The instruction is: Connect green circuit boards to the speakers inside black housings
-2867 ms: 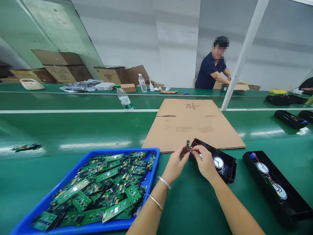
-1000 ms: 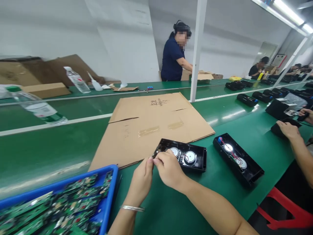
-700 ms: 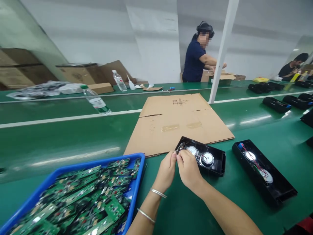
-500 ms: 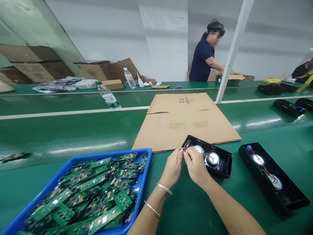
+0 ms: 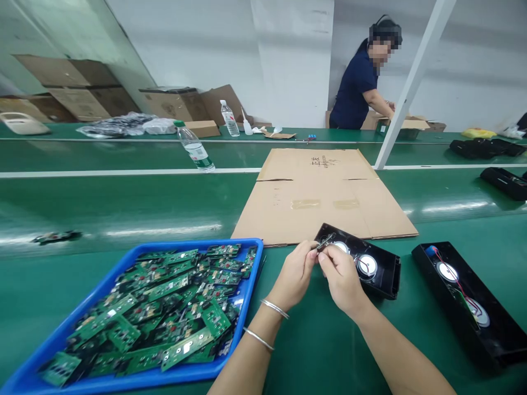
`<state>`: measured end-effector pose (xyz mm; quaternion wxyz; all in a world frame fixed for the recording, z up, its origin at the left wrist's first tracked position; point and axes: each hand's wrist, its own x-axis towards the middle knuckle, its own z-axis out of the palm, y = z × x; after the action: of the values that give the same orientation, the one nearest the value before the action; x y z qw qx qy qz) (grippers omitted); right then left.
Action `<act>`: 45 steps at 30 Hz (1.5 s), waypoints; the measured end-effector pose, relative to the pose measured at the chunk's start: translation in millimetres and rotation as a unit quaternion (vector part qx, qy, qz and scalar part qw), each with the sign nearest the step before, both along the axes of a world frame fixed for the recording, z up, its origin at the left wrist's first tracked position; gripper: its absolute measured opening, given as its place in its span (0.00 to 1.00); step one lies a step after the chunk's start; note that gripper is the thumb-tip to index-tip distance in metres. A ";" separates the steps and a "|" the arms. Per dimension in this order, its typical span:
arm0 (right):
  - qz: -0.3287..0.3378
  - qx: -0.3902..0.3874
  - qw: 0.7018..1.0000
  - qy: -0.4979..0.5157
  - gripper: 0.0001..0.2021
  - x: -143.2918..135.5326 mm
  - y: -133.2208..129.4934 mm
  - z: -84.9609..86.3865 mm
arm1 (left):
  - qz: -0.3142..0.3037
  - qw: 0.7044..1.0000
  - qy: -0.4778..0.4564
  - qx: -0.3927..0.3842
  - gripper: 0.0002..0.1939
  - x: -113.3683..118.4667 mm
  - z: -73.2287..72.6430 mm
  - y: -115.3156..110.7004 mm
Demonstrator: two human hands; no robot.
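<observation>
My left hand [image 5: 294,274] and my right hand [image 5: 341,278] meet in front of me, fingertips pinched together on a small narrow circuit board [image 5: 326,242]. The board is tilted, and fingers hide part of it. Just behind and to the right of it lies an open black speaker housing [image 5: 386,277] with two round white-backed speakers, one partly covered by my right hand. To the left, a blue tray [image 5: 252,285] holds a heap of green circuit boards [image 5: 164,312].
A second open speaker housing [image 5: 461,291] with red wires lies at right. Flat cardboard [image 5: 325,189] lies ahead, beside a white post [image 5: 411,90]. A water bottle [image 5: 195,149] stands farther left. Across the bench, a person [image 5: 357,90] reaches into a box.
The view has shifted, so most things sit a little farther right and higher. My hands have raised and turned the circuit board slightly, and more of it shows above the fingertips.
</observation>
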<state>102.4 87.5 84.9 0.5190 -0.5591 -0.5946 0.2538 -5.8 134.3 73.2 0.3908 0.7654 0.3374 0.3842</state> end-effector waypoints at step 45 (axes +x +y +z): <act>0.162 -0.018 0.976 -0.144 0.11 -15.3 -22.7 -3.7 | 0.048 0.952 -0.204 -0.225 0.21 -51.0 -45.6 -63.9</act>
<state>87.0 64.8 81.1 0.3702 -0.4947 -0.7412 0.2623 -56.8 70.4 27.5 0.5946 0.5459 0.3646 0.4643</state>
